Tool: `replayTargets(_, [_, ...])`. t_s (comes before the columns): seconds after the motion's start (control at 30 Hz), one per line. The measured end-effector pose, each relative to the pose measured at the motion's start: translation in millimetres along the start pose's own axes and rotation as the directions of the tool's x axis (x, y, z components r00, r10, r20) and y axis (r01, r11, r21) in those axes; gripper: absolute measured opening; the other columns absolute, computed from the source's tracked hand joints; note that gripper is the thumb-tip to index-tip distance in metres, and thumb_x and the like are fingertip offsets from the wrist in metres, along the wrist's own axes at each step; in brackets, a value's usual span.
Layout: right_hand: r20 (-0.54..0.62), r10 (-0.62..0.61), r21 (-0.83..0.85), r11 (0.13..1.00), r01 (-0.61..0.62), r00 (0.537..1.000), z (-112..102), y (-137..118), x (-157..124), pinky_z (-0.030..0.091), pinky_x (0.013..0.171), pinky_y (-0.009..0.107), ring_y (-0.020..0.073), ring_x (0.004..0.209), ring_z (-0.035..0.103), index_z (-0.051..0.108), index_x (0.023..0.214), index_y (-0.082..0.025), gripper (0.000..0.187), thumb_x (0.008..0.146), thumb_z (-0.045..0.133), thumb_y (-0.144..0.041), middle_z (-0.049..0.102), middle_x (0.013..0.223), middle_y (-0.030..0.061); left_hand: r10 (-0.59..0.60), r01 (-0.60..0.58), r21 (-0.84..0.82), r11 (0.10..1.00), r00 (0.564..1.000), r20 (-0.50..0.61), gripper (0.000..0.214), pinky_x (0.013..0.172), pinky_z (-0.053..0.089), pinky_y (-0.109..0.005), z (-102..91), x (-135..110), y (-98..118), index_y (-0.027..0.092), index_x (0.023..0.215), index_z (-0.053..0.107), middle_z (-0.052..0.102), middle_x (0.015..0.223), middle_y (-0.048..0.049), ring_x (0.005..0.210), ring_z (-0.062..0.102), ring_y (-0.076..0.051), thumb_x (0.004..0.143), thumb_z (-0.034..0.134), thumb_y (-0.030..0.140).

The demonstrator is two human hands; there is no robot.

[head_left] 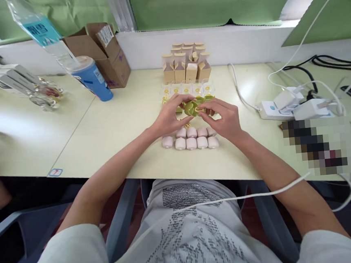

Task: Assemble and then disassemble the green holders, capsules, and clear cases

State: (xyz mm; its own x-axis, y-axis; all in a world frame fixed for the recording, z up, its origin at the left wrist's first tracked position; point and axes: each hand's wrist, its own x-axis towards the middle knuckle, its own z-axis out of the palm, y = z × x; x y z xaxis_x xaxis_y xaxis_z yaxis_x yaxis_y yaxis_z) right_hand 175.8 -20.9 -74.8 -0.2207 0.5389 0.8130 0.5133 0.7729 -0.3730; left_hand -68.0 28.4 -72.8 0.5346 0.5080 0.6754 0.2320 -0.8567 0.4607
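Between my two hands is a small green rounded piece (191,108) that looks like a hollow shell; its exact kind is unclear. My left hand (174,114) grips its left side between thumb and fingers. At its right side, my right hand (222,114) pinches a small pale-yellow loop-shaped piece (198,109) against it. More green pieces (209,98) lie just behind, partly covered by my fingers. Below my hands, rows of pale pink rounded blocks (191,143) rest on the table. A little yellow piece (188,126) shows between them and my hands.
Clear packs with yellow round marks (186,90) lie behind, before several open small cardboard boxes (180,71). To the left stand a blue cup (93,81), a tilted bottle (42,32) and a carton (110,57). A power strip (273,110) with cables sits right.
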Motion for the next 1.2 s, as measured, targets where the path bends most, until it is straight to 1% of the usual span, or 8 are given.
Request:
replayTargets(0.2, [0.010,0.019,-0.082,0.996,-0.018,1.000,1,6,0,0.068,0.075,0.043,0.0267,0.092,0.075,0.086,0.111,-0.029,0.022,0.110,0.072,-0.046,0.074,0.105,0.0096,-0.053,0.049,-0.098,0.994,0.998,-0.037,0.046,0.103,0.069,-0.036,10.6,-5,15,0.022,0.146,0.065,0.076,0.143,-0.0139,0.131,0.075,-0.025,0.104,0.081,0.033])
replayTargets(0.3, [-0.003,0.047,-0.100,0.994,-0.047,0.999,4,5,-3,0.069,0.084,0.049,0.0305,0.105,0.073,0.087,0.111,-0.030,0.020,0.109,0.074,-0.045,0.068,0.111,0.0107,0.011,-0.013,-0.031,0.999,0.998,-0.055,0.047,0.098,0.070,-0.035,18.0,-9,14,0.023,0.150,0.062,0.075,0.142,-0.0129,0.128,0.075,-0.024,0.105,0.078,0.026])
replayTargets(0.4, [-0.009,0.047,-0.092,0.995,-0.048,0.999,8,4,-5,0.069,0.090,0.052,0.0318,0.111,0.072,0.086,0.110,-0.030,0.016,0.108,0.075,-0.041,0.066,0.114,0.0104,0.081,-0.075,0.089,0.993,0.995,-0.064,0.049,0.101,0.070,-0.040,24.5,-12,11,0.024,0.153,0.059,0.075,0.141,-0.0132,0.128,0.075,-0.025,0.106,0.074,0.021])
replayTargets(0.73, [-0.021,0.139,-0.019,0.990,-0.139,0.990,15,-2,-8,0.069,0.089,0.051,0.0315,0.110,0.073,0.086,0.102,-0.026,0.010,0.099,0.077,-0.030,0.067,0.115,0.0107,0.226,-0.188,0.266,0.945,0.967,-0.118,0.046,0.108,0.065,-0.054,33.2,-12,4,0.025,0.151,0.058,0.079,0.139,-0.0133,0.126,0.075,-0.030,0.106,0.068,0.018])
replayTargets(0.9, [-0.014,0.225,0.031,0.974,-0.224,0.974,15,-3,-7,0.070,0.081,0.045,0.0284,0.107,0.072,0.087,0.101,-0.026,0.016,0.099,0.079,-0.040,0.066,0.115,0.0103,0.313,-0.266,0.315,0.911,0.944,-0.106,0.043,0.108,0.067,-0.048,29.4,-12,6,0.022,0.149,0.063,0.081,0.137,-0.0149,0.128,0.078,-0.028,0.107,0.070,0.018])
replayTargets(1.0, [0.000,0.249,0.056,0.967,-0.248,0.969,17,-5,-6,0.070,0.077,0.043,0.0262,0.102,0.071,0.086,0.096,-0.026,0.021,0.099,0.081,-0.046,0.066,0.113,0.0097,0.255,-0.230,0.324,0.918,0.966,-0.038,0.044,0.111,0.067,-0.047,27.1,-14,11,0.023,0.150,0.065,0.079,0.143,-0.0151,0.137,0.077,-0.029,0.107,0.065,0.014])
replayTargets(1.1, [0.004,0.282,0.113,0.953,-0.280,0.960,19,-7,-6,0.068,0.072,0.042,0.0233,0.092,0.069,0.086,0.092,-0.025,0.025,0.098,0.084,-0.050,0.066,0.110,0.0085,0.148,-0.150,0.298,0.943,0.989,0.028,0.057,0.106,0.069,-0.044,26.6,-16,17,0.024,0.161,0.058,0.077,0.147,-0.0154,0.136,0.077,-0.029,0.105,0.057,0.010])
replayTargets(1.2, [0.003,0.324,0.178,0.931,-0.319,0.946,22,-7,-5,0.067,0.069,0.040,0.0226,0.091,0.069,0.086,0.091,-0.025,0.027,0.096,0.086,-0.052,0.067,0.108,0.0079,0.119,-0.125,0.270,0.955,0.992,0.040,0.065,0.111,0.067,-0.047,27.1,-16,21,0.024,0.166,0.053,0.077,0.147,-0.0144,0.137,0.076,-0.030,0.103,0.056,0.009])
